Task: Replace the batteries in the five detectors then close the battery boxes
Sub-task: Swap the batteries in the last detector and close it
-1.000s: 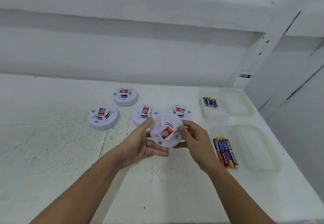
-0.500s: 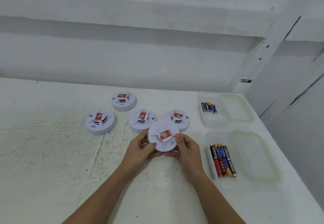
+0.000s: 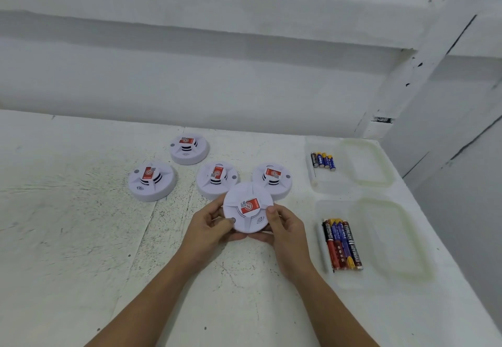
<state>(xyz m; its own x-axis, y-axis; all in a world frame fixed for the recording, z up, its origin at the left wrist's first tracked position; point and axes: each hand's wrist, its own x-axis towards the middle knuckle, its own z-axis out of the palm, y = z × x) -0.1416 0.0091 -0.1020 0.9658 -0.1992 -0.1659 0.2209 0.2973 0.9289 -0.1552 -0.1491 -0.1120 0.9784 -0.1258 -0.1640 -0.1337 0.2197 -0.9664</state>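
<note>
Four detectors [image 3: 217, 179] just behind held detector [image 3: 248, 208]

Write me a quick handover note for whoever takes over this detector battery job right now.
Left hand and right hand: together gripping one round white plastic detector, label up, above the white table.
Other four white detectors sit label up behind it.
Small batteries lie in the far clear tray, larger batteries in the near clear tray.
Done: no battery box visibly opened.
Left: apparently all five.
</note>
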